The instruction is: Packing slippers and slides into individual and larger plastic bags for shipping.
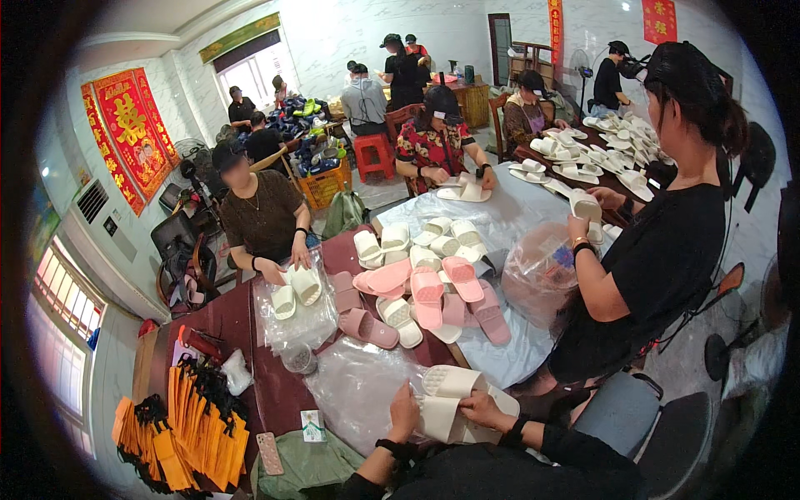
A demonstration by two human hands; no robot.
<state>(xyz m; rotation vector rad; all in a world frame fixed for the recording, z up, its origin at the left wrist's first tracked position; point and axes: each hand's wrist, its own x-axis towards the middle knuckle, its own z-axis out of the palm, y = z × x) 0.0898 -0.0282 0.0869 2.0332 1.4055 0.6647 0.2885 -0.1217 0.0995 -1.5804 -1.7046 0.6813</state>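
Head view: the left hand [405, 412] and right hand [485, 409], set apart, both grip cream slippers [438, 418] at the table's [271, 392] near side. Clear plastic [346, 385] lies just left, piled slippers [427, 302] crowd beyond, and open sheet [510, 354] stretches ahead to the right.

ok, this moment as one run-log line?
left hand: holding cream slide sandals | right hand: holding same sandals | left of them: clear plastic bag | beyond: pink slide sandals

My slippers [451, 380] look matt and rubbery, with a quilted texture; I see glossy, crinkled plastic film [350, 379] and matt, wrinkled green cloth [304, 468].
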